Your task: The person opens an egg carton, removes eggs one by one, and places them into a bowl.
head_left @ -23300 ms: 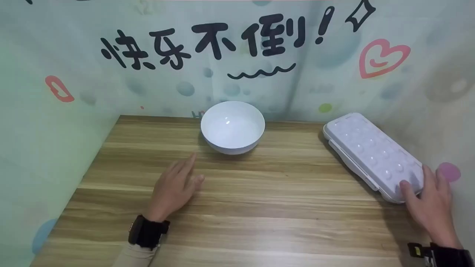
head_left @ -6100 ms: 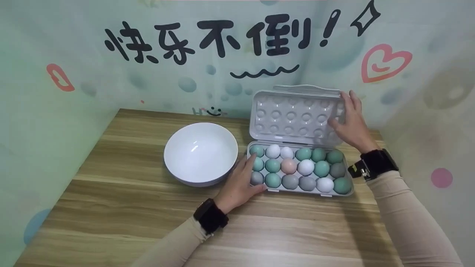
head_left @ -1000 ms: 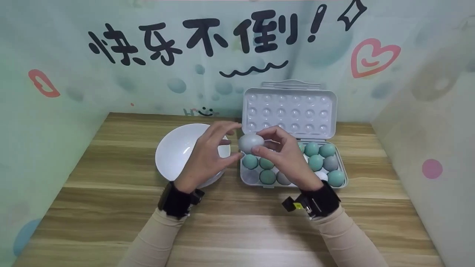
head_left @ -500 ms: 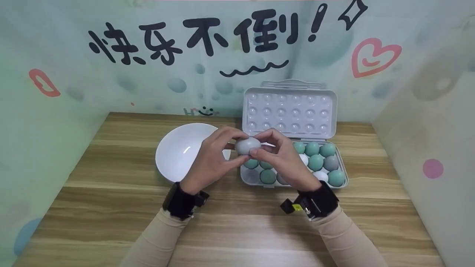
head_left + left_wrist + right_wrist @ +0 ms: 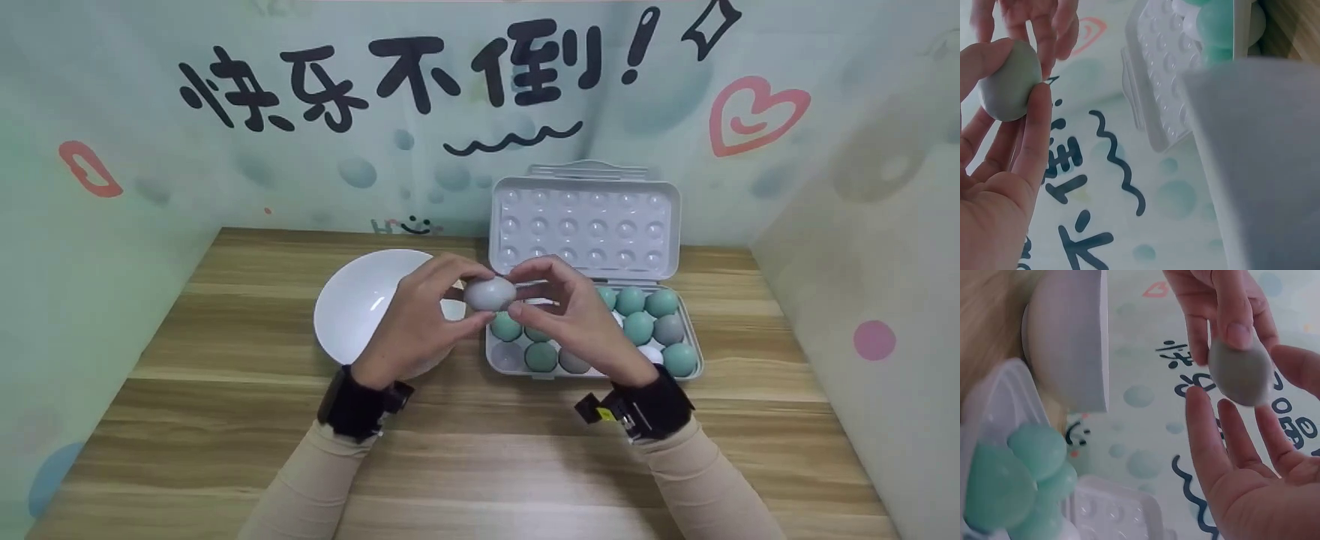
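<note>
A pale green printed backdrop rises behind and to both sides, with large black characters across the back. Below it spreads the surface, brown with a streaky wood grain.

On the right of it sits an egg box – its dimpled, whitish lid raised at the back, its base filled with eggs, partly hidden by an arm and hand. Just left of the box stands a white bowl, glossy inside and upright.

The left hand reaches across the bowl's right side; its grip is closed on an egg, thumb and fingers on the shell. The right hand is in front of the box, its grip loose, the fingers spread and gently curved close around the egg's other end; whether a fingertip touches it, I cannot tell.

Of the eggs in the box, green ones show most, with a few grey and white among them.

The held egg is raised above the surface, between bowl and box – smooth, pale grey, lying nearly level with a soft shine on top. The left wrist view gives it a greenish tinge.
</note>
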Motion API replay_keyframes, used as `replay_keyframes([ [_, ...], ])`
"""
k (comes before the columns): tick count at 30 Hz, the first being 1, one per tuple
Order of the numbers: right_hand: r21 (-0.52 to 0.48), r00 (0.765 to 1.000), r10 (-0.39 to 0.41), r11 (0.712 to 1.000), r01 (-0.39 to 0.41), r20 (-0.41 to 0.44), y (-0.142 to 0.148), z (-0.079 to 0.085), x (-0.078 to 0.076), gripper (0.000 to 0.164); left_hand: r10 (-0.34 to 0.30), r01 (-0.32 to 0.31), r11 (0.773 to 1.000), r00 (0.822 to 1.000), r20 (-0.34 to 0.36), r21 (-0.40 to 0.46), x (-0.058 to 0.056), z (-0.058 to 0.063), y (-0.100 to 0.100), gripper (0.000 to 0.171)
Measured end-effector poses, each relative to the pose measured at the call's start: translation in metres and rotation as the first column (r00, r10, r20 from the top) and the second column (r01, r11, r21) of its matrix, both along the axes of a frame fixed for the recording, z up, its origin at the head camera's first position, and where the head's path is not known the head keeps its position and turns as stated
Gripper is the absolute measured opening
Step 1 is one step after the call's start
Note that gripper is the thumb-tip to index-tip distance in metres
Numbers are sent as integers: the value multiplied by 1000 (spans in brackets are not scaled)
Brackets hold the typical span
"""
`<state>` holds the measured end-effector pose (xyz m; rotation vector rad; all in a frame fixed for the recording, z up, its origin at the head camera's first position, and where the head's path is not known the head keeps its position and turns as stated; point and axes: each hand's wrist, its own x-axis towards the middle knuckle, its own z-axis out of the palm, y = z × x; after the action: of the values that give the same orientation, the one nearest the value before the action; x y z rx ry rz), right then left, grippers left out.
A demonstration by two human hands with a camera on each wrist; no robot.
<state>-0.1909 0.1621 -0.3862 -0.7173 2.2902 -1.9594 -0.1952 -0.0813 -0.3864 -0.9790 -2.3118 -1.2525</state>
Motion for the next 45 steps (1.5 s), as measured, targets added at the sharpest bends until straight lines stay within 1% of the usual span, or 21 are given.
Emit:
replay_keyframes([
  [3,49,995,-20,998,25,-93,4,2,-1,46,23,-24,1000,1000,-5,-7,-3,4,-10,40],
  [5,97,985,-40,994,57,-167,8,2,-2,49,42,-42,999,999,-7,-19,-5,7,-18,40],
  [7,160,966,-59,982,102,-253,11,2,-2,52,66,-66,997,998,-2,-34,-7,10,-26,40],
  [8,194,951,-62,973,125,-302,12,1,-3,53,81,-81,996,997,4,-44,-7,11,-31,41],
  [11,282,905,-60,940,193,-421,16,0,-5,57,123,-121,990,992,31,-68,-9,15,-47,42],
  [14,358,862,-43,898,254,-504,20,-1,-7,59,156,-152,985,986,54,-80,-12,18,-63,43],
  [17,412,834,-37,857,310,-551,25,-2,-8,62,180,-172,980,981,77,-105,-15,18,-77,43],
  [19,443,820,-35,828,344,-572,30,-2,-9,64,196,-182,973,976,99,-140,-18,16,-84,43],
  [21,466,818,-33,808,360,-575,34,-3,-10,66,215,-190,963,969,123,-191,-21,14,-89,42],
  [23,483,823,-33,796,365,-567,37,-2,-11,67,231,-191,951,961,149,-242,-23,11,-93,41],
  [25,493,832,-35,791,362,-554,39,-2,-11,67,247,-192,938,955,165,-288,-25,7,-97,40],
  [28,507,845,-34,787,352,-534,40,-1,-12,66,256,-181,926,946,199,-330,-25,-1,-104,38],
  [32,523,846,-17,780,345,-532,39,0,-14,67,244,-143,918,938,244,-369,-24,-13,-112,35],
  [36,535,847,-6,773,341,-532,39,-1,-15,67,221,-78,900,930,294,-430,-26,-18,-114,33],
  [40,543,855,-1,772,331,-519,39,-3,-15,66,184,-17,873,937,297,-488,-32,-22,-115,31],
  [45,544,857,1,773,325,-515,41,-6,-15,66,124,26,855,959,253,-517,-39,-27,-119,27],
])
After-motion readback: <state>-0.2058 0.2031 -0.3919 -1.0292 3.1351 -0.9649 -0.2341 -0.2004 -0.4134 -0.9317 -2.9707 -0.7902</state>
